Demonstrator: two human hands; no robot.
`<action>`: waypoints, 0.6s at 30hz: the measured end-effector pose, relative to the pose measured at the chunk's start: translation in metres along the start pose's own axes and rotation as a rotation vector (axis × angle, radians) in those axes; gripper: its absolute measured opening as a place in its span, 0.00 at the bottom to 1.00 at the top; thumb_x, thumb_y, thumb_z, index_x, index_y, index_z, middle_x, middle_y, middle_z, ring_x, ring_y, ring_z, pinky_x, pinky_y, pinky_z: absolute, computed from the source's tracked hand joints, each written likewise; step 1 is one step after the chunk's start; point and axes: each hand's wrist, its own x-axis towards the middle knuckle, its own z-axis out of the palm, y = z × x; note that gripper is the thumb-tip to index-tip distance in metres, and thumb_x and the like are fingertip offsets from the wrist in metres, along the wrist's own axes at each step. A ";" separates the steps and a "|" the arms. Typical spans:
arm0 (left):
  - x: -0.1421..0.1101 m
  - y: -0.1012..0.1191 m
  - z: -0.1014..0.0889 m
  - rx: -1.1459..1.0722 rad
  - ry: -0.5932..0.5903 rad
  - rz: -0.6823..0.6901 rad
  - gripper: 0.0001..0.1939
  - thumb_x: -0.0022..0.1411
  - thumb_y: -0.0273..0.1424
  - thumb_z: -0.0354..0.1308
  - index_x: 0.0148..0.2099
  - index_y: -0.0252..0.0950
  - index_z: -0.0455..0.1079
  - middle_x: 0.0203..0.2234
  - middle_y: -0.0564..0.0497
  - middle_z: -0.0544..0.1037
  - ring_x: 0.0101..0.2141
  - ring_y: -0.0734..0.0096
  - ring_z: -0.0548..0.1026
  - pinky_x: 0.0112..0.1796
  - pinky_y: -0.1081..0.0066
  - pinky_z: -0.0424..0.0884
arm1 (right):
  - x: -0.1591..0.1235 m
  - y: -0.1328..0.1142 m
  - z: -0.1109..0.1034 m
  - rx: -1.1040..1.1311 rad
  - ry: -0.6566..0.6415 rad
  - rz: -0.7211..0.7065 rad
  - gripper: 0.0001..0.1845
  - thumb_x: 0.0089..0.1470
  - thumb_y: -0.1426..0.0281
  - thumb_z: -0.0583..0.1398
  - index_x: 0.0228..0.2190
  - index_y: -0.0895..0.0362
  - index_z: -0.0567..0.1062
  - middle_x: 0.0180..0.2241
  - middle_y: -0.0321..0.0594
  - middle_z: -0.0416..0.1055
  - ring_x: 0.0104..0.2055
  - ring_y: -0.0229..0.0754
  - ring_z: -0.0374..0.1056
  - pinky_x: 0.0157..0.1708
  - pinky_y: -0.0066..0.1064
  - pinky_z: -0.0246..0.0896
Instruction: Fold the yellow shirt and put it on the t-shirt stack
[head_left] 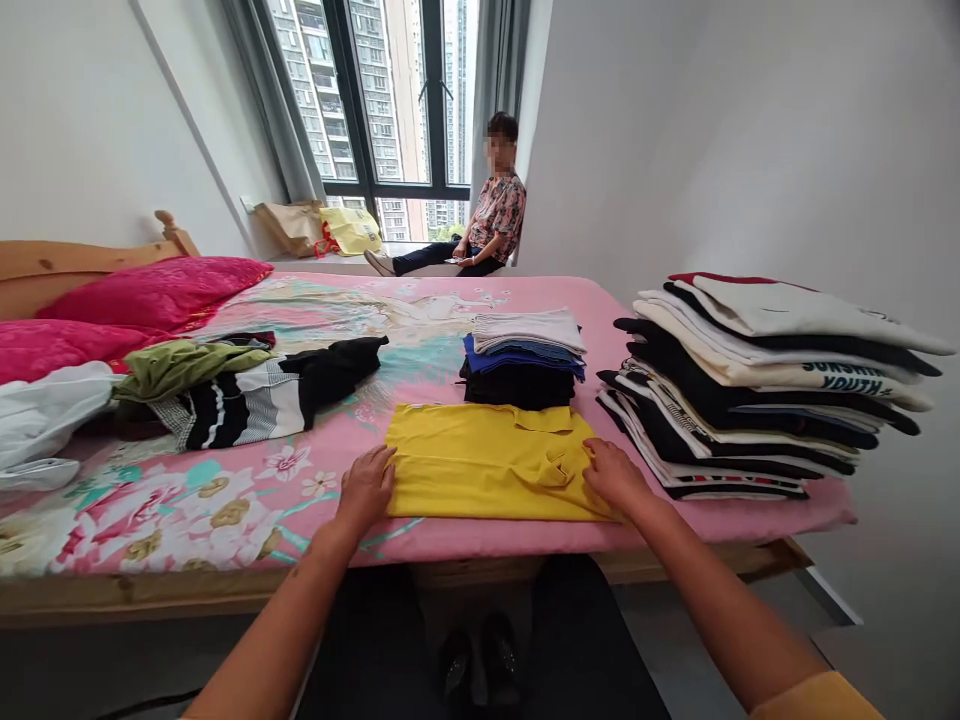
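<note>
A yellow shirt (pixel 472 465) lies folded into a wide rectangle near the bed's front edge, with a bunched wrinkle towards its right end. At its left edge, my left hand (pixel 367 487) holds the cloth between thumb and fingers. My right hand (pixel 613 475) pinches the opposite edge, close to the wrinkle. Just beyond the shirt stands a small pile of folded clothes (pixel 523 355), white on top, then blue and black. Right of my right hand rises a tall stack of folded clothes (pixel 765 400), mostly black and white.
Loose clothes (pixel 255 395) lie crumpled on the left of the floral pink bedsheet (pixel 300 490), beside magenta pillows (pixel 165 295). On the windowsill another person (pixel 499 215) sits near a yellow bag (pixel 351 230) and a brown paper bag (pixel 289 228). A wall (pixel 750 150) borders the right.
</note>
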 end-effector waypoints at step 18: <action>0.025 -0.005 -0.025 -0.507 -0.397 -0.278 0.22 0.47 0.49 0.55 0.31 0.32 0.68 0.23 0.51 0.73 0.24 0.68 0.70 0.22 0.73 0.60 | 0.012 0.023 0.008 0.507 -0.136 0.182 0.13 0.51 0.60 0.54 0.28 0.58 0.69 0.25 0.40 0.71 0.25 0.39 0.66 0.21 0.26 0.54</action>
